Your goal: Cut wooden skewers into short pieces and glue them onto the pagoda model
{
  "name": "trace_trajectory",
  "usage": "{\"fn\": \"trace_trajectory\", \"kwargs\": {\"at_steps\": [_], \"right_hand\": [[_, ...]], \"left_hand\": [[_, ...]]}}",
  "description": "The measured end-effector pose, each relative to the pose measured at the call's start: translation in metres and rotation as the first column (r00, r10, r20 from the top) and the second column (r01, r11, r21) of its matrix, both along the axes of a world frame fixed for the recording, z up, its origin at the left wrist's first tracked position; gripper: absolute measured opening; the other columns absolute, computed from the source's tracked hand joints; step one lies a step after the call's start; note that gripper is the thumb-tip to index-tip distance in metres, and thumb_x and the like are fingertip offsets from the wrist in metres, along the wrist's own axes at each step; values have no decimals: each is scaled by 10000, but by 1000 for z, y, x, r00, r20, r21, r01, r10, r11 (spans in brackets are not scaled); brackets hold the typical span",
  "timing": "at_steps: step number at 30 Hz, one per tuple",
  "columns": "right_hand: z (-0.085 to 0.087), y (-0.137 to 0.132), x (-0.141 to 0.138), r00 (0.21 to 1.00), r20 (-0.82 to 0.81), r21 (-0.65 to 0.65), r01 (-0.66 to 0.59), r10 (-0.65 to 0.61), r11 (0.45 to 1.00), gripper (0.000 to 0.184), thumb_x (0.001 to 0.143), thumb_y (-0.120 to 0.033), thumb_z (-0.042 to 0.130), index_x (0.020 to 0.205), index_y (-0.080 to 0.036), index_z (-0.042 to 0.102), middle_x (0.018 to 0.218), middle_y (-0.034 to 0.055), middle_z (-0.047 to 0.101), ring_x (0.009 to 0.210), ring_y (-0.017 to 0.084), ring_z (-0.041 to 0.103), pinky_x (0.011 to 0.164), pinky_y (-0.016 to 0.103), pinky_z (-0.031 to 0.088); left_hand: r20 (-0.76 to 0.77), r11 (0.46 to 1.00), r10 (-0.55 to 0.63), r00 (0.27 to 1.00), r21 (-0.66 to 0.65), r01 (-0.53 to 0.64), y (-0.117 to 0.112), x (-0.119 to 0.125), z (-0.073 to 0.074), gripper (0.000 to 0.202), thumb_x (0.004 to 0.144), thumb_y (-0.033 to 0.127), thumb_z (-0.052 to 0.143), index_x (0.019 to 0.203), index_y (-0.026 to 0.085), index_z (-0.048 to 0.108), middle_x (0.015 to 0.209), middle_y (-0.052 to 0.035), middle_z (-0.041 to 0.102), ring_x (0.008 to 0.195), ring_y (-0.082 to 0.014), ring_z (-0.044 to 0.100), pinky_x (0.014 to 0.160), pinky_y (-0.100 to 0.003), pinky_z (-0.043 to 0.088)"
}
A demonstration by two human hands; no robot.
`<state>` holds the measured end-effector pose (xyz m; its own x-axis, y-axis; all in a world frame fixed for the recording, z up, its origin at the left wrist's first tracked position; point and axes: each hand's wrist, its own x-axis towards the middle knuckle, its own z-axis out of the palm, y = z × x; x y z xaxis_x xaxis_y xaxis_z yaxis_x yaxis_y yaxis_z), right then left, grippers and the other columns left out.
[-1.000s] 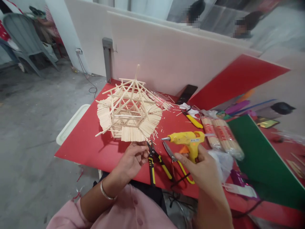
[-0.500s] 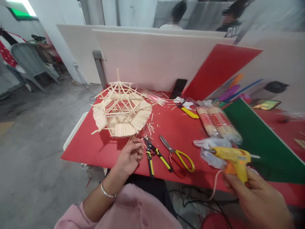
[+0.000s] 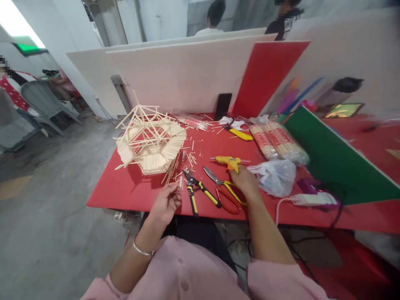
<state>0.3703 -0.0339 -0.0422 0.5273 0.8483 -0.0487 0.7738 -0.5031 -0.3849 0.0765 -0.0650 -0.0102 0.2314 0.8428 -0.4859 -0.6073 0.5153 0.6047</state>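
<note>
My right hand [image 3: 245, 183] grips a yellow glue gun [image 3: 227, 161] over the red table [image 3: 125, 189], its nozzle pointing left toward loose sticks. My left hand [image 3: 165, 203] hovers at the table's near edge with fingers curled and pinched; whether it holds a thin stick I cannot make out. A model house of pale wooden sticks [image 3: 148, 139] stands at the table's left. Black-and-yellow pliers [image 3: 194, 191] and yellow-handled scissors [image 3: 223, 189] lie between my hands.
Two wrapped stick bundles [image 3: 278, 141], a plastic bag [image 3: 275, 177], a yellow cutter [image 3: 239, 133] and a phone [image 3: 222, 106] lie further back. A green board [image 3: 337, 162] and red board [image 3: 265, 75] lean at right. White partitions stand behind; people sit beyond.
My right hand swung the glue gun from the far right back to the table's middle. My left hand drew slightly back from the stick model. The camera tilted up.
</note>
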Motion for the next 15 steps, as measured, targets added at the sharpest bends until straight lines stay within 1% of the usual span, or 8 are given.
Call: {"fn": "trace_trajectory", "kwargs": {"at_steps": [3,6,8,9,10,12,14,15], "right_hand": [[1,11,8,995,91,1,32,-32,1000,463,873,-358,451,1154,-37,632,1020,266,685,955,354,648,803,436,465],[4,-1,6,984,177,55,-12,2,998,478,852,-327,497,1182,0,611,1117,302,635,1065,382,596,883,471,439],[4,-15,-6,972,232,142,-80,45,987,504,870,-333,486,1242,-8,578,1182,291,609,1108,373,569,923,475,428],[3,-23,-15,961,263,223,-146,85,964,505,885,-346,470,1260,-25,573,1195,272,610,1102,360,572,927,469,434],[0,-30,-27,950,278,305,-231,145,924,492,903,-362,453,1264,-52,578,1178,241,626,1089,341,578,924,457,445],[-6,-43,-55,919,270,431,-382,287,818,417,926,-386,444,1207,-138,628,1096,166,674,1014,293,612,890,431,480],[-12,-55,-87,888,253,532,-460,384,711,348,927,-392,488,1144,-181,661,1065,134,689,981,261,627,890,415,497],[-15,-60,-103,876,238,572,-476,420,667,313,928,-364,510,1136,-188,663,1056,123,692,979,246,629,898,403,500]], "left_hand": [[-62,999,32,998,42,-29,-4,-3,-8,286,624,244,823,797,142,620,673,13,643,501,-58,557,435,-143,402],[-131,996,65,989,74,-56,-6,-5,-13,338,631,356,841,768,135,626,615,17,618,480,-61,546,440,-151,415],[-195,993,79,978,103,-60,-5,-4,-16,386,669,461,804,677,136,596,529,27,563,426,-60,505,408,-159,387],[-226,990,90,970,128,-62,-3,-4,-18,426,688,499,779,615,143,557,503,28,542,401,-60,482,389,-164,364],[-257,986,101,961,158,-61,-2,-3,-20,465,702,521,758,563,153,511,495,24,534,385,-61,466,374,-171,346],[-323,974,134,937,216,-64,1,-5,-26,500,716,529,734,517,167,452,517,13,545,389,-71,466,372,-189,345],[-423,957,192,885,280,-74,3,-12,-35,462,741,526,706,546,170,485,540,13,544,415,-85,479,391,-204,367],[-491,943,237,838,326,-75,5,-18,-39,429,765,526,679,584,170,522,541,18,533,429,-93,482,404,-211,377]]}}
